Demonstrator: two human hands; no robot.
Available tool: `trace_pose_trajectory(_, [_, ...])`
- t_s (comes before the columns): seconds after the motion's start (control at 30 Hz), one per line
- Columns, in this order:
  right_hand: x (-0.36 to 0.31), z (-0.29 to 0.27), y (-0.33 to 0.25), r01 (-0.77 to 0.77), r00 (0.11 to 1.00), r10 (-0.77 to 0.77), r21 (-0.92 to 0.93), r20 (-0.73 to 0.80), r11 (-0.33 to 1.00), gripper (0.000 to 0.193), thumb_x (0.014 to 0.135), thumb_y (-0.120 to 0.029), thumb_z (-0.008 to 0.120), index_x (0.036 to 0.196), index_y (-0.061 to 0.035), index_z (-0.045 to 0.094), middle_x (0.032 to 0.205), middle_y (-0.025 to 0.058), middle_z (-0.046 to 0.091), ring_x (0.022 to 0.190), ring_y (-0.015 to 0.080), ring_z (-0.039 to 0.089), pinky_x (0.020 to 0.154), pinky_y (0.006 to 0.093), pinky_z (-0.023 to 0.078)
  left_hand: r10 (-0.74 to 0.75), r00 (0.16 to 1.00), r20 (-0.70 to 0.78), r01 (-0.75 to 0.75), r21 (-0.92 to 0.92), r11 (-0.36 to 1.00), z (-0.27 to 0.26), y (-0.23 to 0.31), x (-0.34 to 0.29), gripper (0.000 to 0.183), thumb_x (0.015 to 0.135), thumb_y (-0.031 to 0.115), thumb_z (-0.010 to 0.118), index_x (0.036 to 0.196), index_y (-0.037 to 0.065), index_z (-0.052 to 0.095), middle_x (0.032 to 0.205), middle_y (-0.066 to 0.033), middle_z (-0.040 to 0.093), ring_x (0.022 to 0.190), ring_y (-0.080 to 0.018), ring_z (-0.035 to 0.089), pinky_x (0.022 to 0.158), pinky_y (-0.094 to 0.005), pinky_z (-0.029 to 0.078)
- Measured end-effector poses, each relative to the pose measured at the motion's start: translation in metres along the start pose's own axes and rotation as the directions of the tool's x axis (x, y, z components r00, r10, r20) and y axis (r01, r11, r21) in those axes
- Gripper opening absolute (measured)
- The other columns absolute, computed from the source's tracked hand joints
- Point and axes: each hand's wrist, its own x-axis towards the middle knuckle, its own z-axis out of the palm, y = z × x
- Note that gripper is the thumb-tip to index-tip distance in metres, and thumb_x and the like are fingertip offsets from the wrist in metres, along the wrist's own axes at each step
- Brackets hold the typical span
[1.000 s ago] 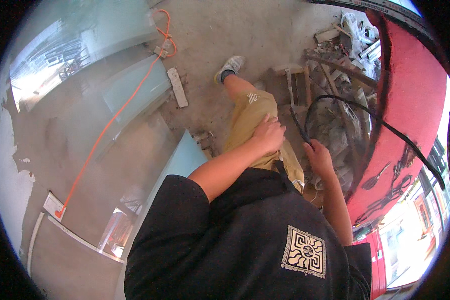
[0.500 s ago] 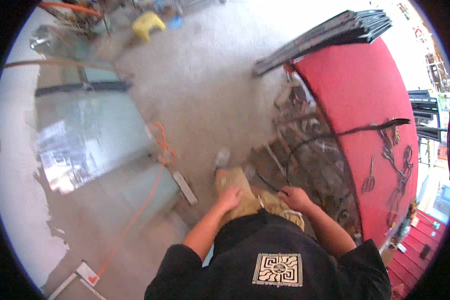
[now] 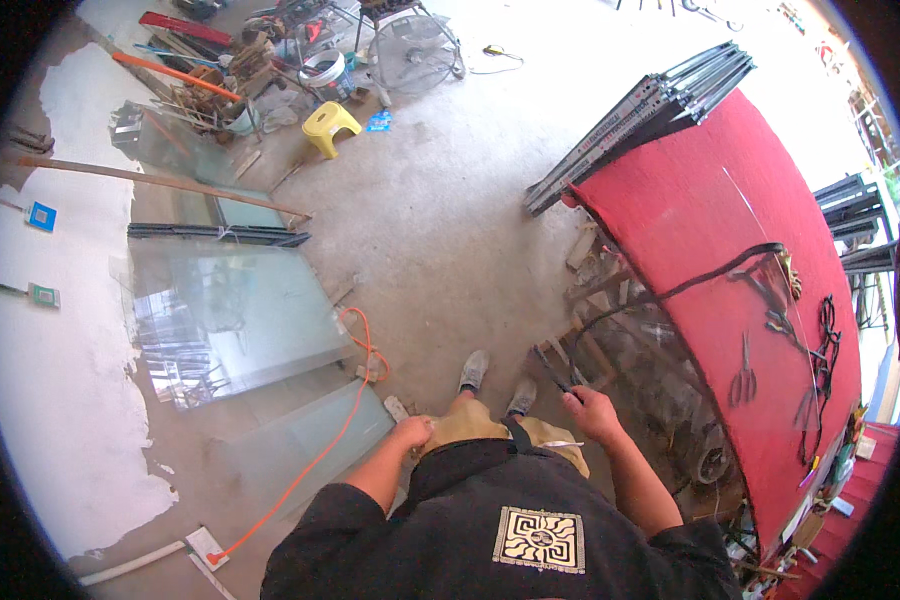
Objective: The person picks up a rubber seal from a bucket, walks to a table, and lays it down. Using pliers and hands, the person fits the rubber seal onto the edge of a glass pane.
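Observation:
My right hand (image 3: pixel 592 412) is closed around a long black strip (image 3: pixel 660 298), beside the near edge of a red-covered table (image 3: pixel 650 190). From near the hand the strip curves up across the table; a short straight black end (image 3: pixel 550 365) juts forward past my fingers. The strip's exact material is too small to tell. My left hand (image 3: pixel 410 435) hangs by my left thigh, fingers curled, nothing showing in them. A clear glass sheet (image 3: pixel 700 340) lies on the table, with a pronged metal tool (image 3: pixel 743 372) and black cords (image 3: pixel 827 335) around it.
A bundle of dark metal bars (image 3: pixel 640 115) rests on the table's far end. Glass panes (image 3: pixel 260 310) lean at the left wall, with an orange cord (image 3: pixel 315 460) trailing past them. Ahead stand a yellow stool (image 3: pixel 330 125), a white bucket (image 3: pixel 325 72) and a fan (image 3: pixel 415 50).
My view has shifted, with more of the far floor and clutter showing. Both feet now show. My left hand has moved left and lower in the picture; the right still grips the strip.

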Motion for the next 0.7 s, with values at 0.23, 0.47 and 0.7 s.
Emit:
trace_pose_trajectory(0.23, [-0.036, -0.013, 0.036, -0.121, 0.976, 0.161, 0.254, -0.145, 0.960, 0.035, 0.100, -0.036, 0.062, 0.104, -0.0023, 0.071, 0.074, 0.0054, 0.062, 0.071, 0.0153, 0.058, 0.069, 0.0346, 0.048, 0.122, 0.992, -0.013, -0.121, 0.048, 0.991, -0.036, 0.046, 0.012, 0.046, 0.097, 0.035, 0.051, 0.127, 0.006, 0.067, 0.130, -0.0197, 0.066, 0.122, -0.0370, 0.061, 0.103, -0.0467, 0.048])
trace_pose_trajectory(0.47, [-0.060, -0.020, 0.070, -0.188, 0.944, 0.291, 0.467, -0.157, 0.864, 0.036, 0.100, -0.035, 0.064, 0.101, 0.0005, 0.068, 0.078, 0.0047, 0.064, 0.074, 0.0146, 0.061, 0.070, 0.0335, 0.049, 0.153, 0.984, -0.092, -0.169, -0.207, 0.964, -0.042, 0.103, 0.019, 0.046, 0.098, 0.035, 0.057, 0.133, 0.005, 0.065, 0.131, -0.0186, 0.066, 0.122, -0.0344, 0.063, 0.105, -0.0434, 0.048])
trace_pose_trajectory(0.7, [-0.044, -0.047, 0.060, -0.033, 0.975, 0.092, 0.280, -0.201, 0.959, 0.036, 0.099, -0.034, 0.064, 0.103, 0.0017, 0.067, 0.082, 0.0153, 0.066, 0.076, 0.0239, 0.062, 0.073, 0.0385, 0.050, 0.091, 0.993, -0.081, -0.105, -0.183, 0.977, -0.039, 0.105, 0.015, 0.047, 0.098, 0.034, 0.056, 0.134, 0.005, 0.063, 0.132, -0.0189, 0.066, 0.121, -0.0322, 0.064, 0.104, -0.0419, 0.048])
